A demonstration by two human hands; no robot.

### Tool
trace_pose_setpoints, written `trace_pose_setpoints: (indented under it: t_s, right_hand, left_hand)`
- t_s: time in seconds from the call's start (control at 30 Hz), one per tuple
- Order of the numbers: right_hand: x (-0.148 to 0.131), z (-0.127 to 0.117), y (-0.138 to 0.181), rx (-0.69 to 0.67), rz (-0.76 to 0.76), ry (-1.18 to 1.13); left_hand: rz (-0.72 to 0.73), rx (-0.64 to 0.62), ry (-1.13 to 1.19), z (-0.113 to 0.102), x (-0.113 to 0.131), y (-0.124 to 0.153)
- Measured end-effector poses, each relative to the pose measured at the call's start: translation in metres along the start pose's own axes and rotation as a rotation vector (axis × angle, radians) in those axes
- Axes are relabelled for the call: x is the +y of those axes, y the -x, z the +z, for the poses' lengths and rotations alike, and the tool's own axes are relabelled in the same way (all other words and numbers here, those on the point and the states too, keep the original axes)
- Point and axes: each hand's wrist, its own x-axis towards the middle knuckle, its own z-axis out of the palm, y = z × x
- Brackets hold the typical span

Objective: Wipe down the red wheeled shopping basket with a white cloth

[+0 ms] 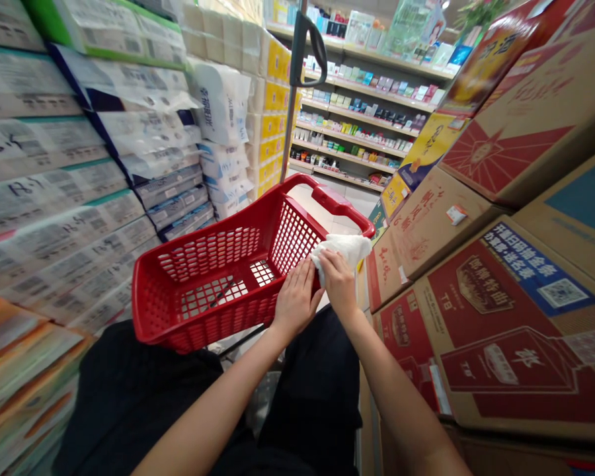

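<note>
A red plastic shopping basket [218,261] with perforated walls stands tilted before my knees, nothing in it. My left hand [296,297] grips its near rim close to the handle end, fingers laid over the edge and thumb to the right. Beside it, my right hand [338,281] is closed on a white cloth [350,248], pressing it against the corner where the red handle [344,208] joins the rim. The cloth hides that corner and part of the handle. Both hands are nearly touching.
Stacked packs of tissue [59,178] rise on the left. Cardboard cartons [515,317] are piled close on the right. A grey upright pole with a dark handle [297,73] stands behind the basket. Farther back, shelves [361,119] hold many small boxed goods.
</note>
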Motion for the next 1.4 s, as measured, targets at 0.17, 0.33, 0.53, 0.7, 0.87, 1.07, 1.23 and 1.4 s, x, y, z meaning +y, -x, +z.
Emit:
trace_pose_setpoints:
  t_s: [0.17, 0.33, 0.53, 0.7, 0.87, 1.07, 1.23, 1.4]
  right_hand:
    - [0.024, -0.017, -0.007, -0.095, -0.129, -0.028]
    - [0.086, -0.055, -0.036, -0.021, -0.043, 0.026]
    - [0.098, -0.058, -0.044, 0.088, 0.089, 0.066]
    - [0.041, -0.026, -0.021, 0.084, 0.099, 0.031]
    - [0.004, -0.003, -0.002, -0.024, -0.010, -0.041]
    - [0.047, -0.028, -0.015, -0.075, -0.141, -0.027]
    - [0.096, -0.059, -0.042, 0.004, -0.044, 0.015]
    - [0.080, -0.054, -0.040, 0.036, 0.039, 0.091]
  left_hand:
    - [-0.002, 0.004, -0.007, 0.000, -0.001, -0.001]
    - [0.003, -0.001, -0.019, 0.000, -0.001, -0.002]
    - [-0.006, 0.013, 0.010, 0.002, -0.001, 0.000]
    - [-0.011, 0.014, 0.016, 0.003, 0.000, 0.001]
    - [-0.005, -0.006, -0.002, -0.001, 0.000, 0.000]
    - [0.003, -0.011, -0.014, -0.003, -0.002, -0.001]
    - [0.007, -0.012, 0.001, -0.002, -0.003, -0.001]
    - [-0.016, 0.004, 0.019, 0.000, 0.001, 0.000]
